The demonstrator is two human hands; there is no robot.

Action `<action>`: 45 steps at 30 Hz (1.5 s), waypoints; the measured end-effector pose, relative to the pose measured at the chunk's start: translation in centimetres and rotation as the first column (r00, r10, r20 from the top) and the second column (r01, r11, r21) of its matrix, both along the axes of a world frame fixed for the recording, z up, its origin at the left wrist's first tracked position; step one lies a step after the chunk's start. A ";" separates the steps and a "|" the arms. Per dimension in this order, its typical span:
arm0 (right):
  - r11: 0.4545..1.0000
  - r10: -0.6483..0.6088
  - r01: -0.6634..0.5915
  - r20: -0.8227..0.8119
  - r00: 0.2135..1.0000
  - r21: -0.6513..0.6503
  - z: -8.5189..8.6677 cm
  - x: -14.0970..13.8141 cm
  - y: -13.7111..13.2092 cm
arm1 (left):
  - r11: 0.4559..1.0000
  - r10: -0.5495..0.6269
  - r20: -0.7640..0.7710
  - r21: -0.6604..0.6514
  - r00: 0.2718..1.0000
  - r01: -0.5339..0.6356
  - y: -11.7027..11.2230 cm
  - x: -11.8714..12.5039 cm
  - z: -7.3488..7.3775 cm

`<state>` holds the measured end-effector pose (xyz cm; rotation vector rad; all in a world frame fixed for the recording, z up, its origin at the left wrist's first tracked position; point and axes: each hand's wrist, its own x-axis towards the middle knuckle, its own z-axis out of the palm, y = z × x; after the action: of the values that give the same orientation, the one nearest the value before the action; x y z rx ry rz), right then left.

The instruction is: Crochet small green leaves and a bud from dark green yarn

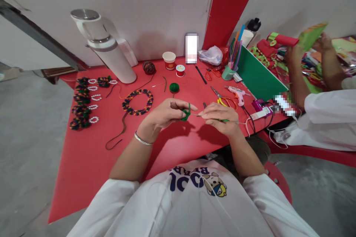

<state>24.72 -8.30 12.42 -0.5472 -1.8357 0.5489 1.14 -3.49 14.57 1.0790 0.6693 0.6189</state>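
Observation:
My left hand [167, 112] pinches a small green crochet piece [185, 115], with green yarn running up over the index finger. In my right hand [219, 117] is a thin crochet hook [236, 122] with a green part on its handle; its tip points left to the green piece. A ball of green yarn [174, 87] sits just beyond my hands. Left of them lies a multicoloured crocheted ring [137, 102] with a brown yarn tail [123, 126] trailing toward me.
Multicoloured bundles [80, 98] with beaded loops line the left edge. Behind stand a white thermos [114, 57], paper cup [169, 60] and phone [191, 48]. Pliers [219, 98], a glue gun [238, 94] and a power strip [258, 114] lie right. Beyond a green divider [258, 70] another person handles green material.

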 end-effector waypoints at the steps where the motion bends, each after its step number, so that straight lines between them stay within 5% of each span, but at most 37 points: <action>1: 1.000 0.013 -0.013 0.005 1.000 -0.018 0.2 0.1 0.0 | 1.000 -0.017 -0.008 -0.003 1.000 0.017 0.0 0.0 0.0; 9: 0.952 0.062 -0.088 -0.098 0.993 -0.293 -0.8 0.7 0.7 | 0.997 -0.076 0.001 -0.005 0.997 0.076 0.1 -0.1 -0.6; 13: 0.922 -0.015 -0.114 -0.328 0.944 -0.370 -3.8 -1.4 0.7 | 0.989 0.115 0.023 0.092 0.993 -0.116 -0.6 1.1 -1.0; 18: 0.946 -0.242 0.135 -0.369 0.897 -0.294 -5.8 -3.8 -0.1 | 0.939 0.309 0.075 0.131 0.948 -0.317 -1.4 2.9 -1.4; 29: 0.913 -0.268 0.159 -0.258 0.928 -0.376 -5.5 -1.9 0.1 | 0.946 0.274 0.038 0.171 0.961 -0.276 -1.2 2.0 -1.6; 38: 0.897 -0.058 -0.088 -0.313 0.948 -0.433 -4.3 -0.3 -0.2 | 0.945 0.310 0.048 0.093 0.950 -0.313 -0.7 1.8 -2.2; 45: 0.935 -0.072 -0.006 -0.207 0.976 -0.355 -3.1 0.4 -0.5 | 0.921 0.366 0.066 0.115 0.928 -0.371 -0.9 2.0 -2.0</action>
<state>25.08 -8.80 9.34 -0.7272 -1.5233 0.8917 3.18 -4.40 12.58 1.0594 0.8129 1.0194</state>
